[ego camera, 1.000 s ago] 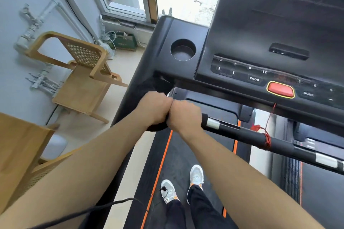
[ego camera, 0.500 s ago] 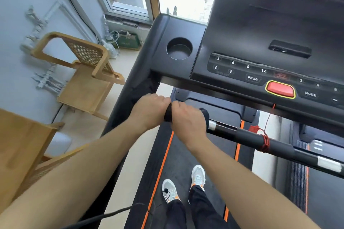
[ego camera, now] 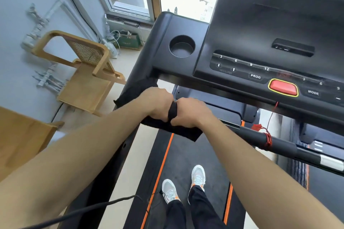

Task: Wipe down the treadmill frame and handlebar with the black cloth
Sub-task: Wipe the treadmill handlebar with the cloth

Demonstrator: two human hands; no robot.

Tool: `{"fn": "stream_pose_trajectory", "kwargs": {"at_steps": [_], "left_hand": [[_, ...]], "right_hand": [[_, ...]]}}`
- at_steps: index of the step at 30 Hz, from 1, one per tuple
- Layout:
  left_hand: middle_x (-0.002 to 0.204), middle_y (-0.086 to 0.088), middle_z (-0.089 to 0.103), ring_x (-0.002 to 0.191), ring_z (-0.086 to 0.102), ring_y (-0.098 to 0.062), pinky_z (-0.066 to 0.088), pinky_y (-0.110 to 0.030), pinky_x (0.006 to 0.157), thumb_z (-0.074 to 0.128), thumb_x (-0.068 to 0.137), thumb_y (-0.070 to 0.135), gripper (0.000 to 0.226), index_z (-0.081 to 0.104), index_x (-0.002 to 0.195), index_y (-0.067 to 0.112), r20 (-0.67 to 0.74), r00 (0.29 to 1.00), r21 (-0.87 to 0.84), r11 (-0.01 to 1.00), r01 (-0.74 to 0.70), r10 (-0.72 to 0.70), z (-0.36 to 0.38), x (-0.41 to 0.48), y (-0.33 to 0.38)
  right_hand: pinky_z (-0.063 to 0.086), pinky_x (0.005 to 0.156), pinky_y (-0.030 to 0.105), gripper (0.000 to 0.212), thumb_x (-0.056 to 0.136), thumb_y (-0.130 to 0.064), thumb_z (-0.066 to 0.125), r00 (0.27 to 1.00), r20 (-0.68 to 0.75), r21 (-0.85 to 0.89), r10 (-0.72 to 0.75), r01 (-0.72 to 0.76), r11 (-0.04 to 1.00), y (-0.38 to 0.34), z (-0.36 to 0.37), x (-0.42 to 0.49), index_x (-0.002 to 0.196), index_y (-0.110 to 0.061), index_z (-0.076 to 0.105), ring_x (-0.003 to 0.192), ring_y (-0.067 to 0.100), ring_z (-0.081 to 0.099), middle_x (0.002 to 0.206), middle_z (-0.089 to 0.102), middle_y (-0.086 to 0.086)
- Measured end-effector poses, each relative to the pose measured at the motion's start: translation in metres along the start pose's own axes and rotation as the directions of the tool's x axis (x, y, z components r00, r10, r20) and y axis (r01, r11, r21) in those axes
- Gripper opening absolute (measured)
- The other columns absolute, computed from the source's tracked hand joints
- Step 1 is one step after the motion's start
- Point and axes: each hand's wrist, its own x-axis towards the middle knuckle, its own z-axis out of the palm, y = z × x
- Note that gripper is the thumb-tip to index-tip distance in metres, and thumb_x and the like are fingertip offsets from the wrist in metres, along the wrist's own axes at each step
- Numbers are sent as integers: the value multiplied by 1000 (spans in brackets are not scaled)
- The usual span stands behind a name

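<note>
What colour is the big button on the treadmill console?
The button is red with a yellow rim; head view.

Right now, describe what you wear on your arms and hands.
The left arm and right arm are bare, with no sleeves in view. The left hand and right hand wear no gloves, and no watch, band or ring shows on the visible sides.

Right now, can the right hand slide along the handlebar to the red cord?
Probably yes. The right hand grips the cloth on the handlebar, and the bar between it and the red cord looks bare, with nothing in the way.
</note>
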Motion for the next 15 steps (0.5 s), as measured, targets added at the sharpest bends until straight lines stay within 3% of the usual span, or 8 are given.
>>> {"fn": "stream_pose_trajectory", "kwargs": {"at_steps": [1,3,5,6,8,10,13,15], "left_hand": [[87,1,70,81,68,-29,42,-32,62,68,77,35,22,65,95,24,-179,984,2,1000,27,-26,13,-6,3],[78,-4,68,71,65,-32,36,-34,60,71,74,20,15,61,85,17,-467,883,36,997,73,-48,39,-12,9],[63,-6,58,58,55,-31,36,-34,55,76,61,7,26,54,71,15,-642,766,82,991,101,-25,55,-12,14],[60,-6,56,55,54,-31,35,-34,54,78,58,6,29,53,69,15,-665,747,88,991,100,-16,54,-12,14],[66,-5,63,60,61,-32,35,-32,55,80,61,20,25,58,74,17,-548,836,74,997,20,23,42,-9,13],[84,-1,69,77,68,-29,42,-31,61,74,68,40,28,65,90,25,-172,985,47,999,-8,16,14,0,10],[89,2,69,83,68,-24,56,-36,72,78,62,42,44,69,101,26,290,957,-85,996,10,15,-24,17,11],[87,4,67,82,67,-23,54,-35,69,77,63,43,41,67,99,27,261,965,-70,998,2,16,-23,14,16]], "right_hand": [[42,54,31,26,73,-37,70,984,-180,-98,-17,-1,995,0,13,-6,87,-20,58,67,26,63,75,64,-1],[31,49,30,27,69,-24,78,870,-478,-306,-118,-39,951,0,41,-19,83,-16,56,60,27,62,71,62,1],[25,49,29,32,62,-16,83,780,-604,-378,-163,-101,920,2,54,-24,79,-16,55,55,25,59,67,59,2],[25,49,30,32,63,-17,82,768,-618,-381,-171,-101,919,3,54,-24,80,-16,55,56,25,59,68,60,2],[33,53,31,26,73,-26,74,887,-456,-284,-75,-65,957,3,34,-21,90,-16,57,65,28,63,79,65,2],[40,57,31,28,75,-35,69,994,-109,-126,1,-15,992,11,10,-14,96,-19,60,71,25,61,86,66,1],[48,58,28,31,71,-37,75,969,247,123,4,-36,992,26,-16,-5,95,-19,66,71,18,65,86,70,2],[47,57,27,28,71,-36,75,956,293,171,-15,-37,985,31,-19,-5,93,-21,66,71,17,66,85,70,2]]}}
